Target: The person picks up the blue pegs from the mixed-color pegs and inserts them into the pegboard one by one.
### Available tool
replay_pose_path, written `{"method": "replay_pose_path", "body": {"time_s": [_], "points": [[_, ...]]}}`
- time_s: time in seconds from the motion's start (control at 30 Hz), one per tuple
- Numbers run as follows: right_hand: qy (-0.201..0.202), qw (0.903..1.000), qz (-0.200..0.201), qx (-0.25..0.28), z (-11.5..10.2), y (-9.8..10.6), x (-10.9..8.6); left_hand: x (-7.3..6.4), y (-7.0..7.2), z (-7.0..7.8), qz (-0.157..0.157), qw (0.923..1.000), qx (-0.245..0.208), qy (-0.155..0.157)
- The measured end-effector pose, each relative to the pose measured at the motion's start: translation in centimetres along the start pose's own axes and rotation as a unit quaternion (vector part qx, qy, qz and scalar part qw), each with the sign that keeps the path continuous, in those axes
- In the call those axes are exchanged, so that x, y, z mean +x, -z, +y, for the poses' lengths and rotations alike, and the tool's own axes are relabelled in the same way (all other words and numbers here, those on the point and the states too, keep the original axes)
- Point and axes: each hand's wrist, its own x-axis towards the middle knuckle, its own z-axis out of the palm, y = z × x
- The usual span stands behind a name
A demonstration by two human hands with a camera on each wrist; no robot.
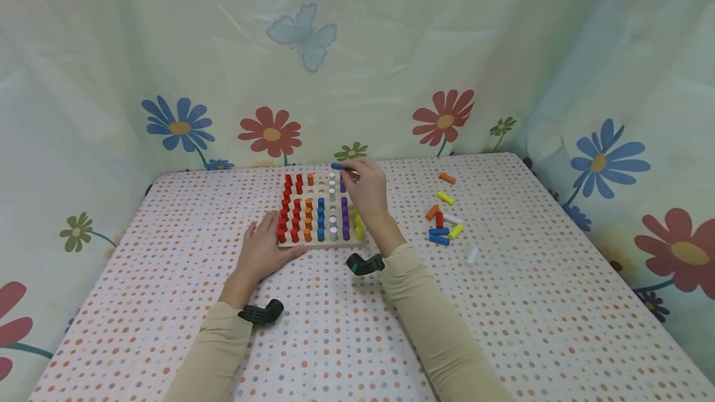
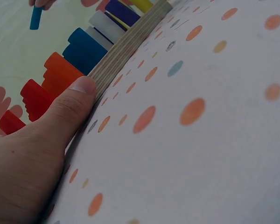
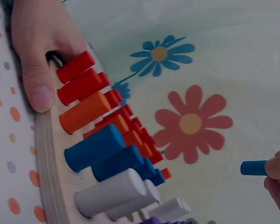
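Observation:
A wooden pegboard (image 1: 318,244) carries rows of red, orange, blue, white, purple and yellow pegs, with some holes unfilled around the back. My left hand (image 1: 259,253) rests against its front left corner. The left thumb (image 2: 77,100) lies straight along the front edge, and the other fingers extend by the left side. Above the board's back part, my right hand (image 1: 365,191) pinches a blue peg (image 3: 253,168) between thumb and fingertips. That peg is held roughly level, apart from the board. The right hand partly hides the purple and yellow rows.
Loose pegs lie on the dotted tablecloth (image 1: 530,278) right of the board: orange (image 1: 447,177), yellow (image 1: 445,198), red (image 1: 439,220), blue (image 1: 439,240) and white (image 1: 472,256) among them. A flowered curtain (image 1: 357,67) hangs behind the table and along its sides.

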Motion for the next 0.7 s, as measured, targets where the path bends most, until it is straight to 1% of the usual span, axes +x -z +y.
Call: {"method": "replay_pose_path", "body": {"time_s": [0.1, 0.17, 0.3, 0.37, 0.47, 0.57, 0.7], "points": [[-0.001, 0.9983, -0.048, -0.032, 0.1, -0.9, 0.0, 0.0, -0.1, 0.0, 0.005, 1.0, 0.0, 0.002], [0.0, 0.995, -0.083, -0.056, 0.2, -1.5, 0.0, 0.0, -0.1, 0.0, 0.009, 1.0, 0.001, -0.001], [0.007, 0.9837, -0.153, -0.094, 0.3, -2.6, 0.1, 0.0, -0.2, 0.0, 0.015, 0.9999, 0.001, -0.004], [0.011, 0.9771, -0.18, -0.114, 0.4, -3.0, 0.0, -0.1, -0.3, 0.0, 0.015, 0.9999, 0.001, -0.005], [0.013, 0.9708, -0.198, -0.135, 0.5, -3.3, 0.0, -0.1, -0.3, 0.0, 0.018, 0.9998, -0.001, -0.007], [0.011, 0.9677, -0.204, -0.147, 0.7, -3.5, 0.0, -0.1, -0.3, 0.0, 0.021, 0.9997, -0.004, -0.007], [0.001, 0.9621, -0.223, -0.157, 1.0, -3.9, -0.1, 0.0, -0.4, -0.2, 0.022, 0.9997, -0.005, -0.008]]}}
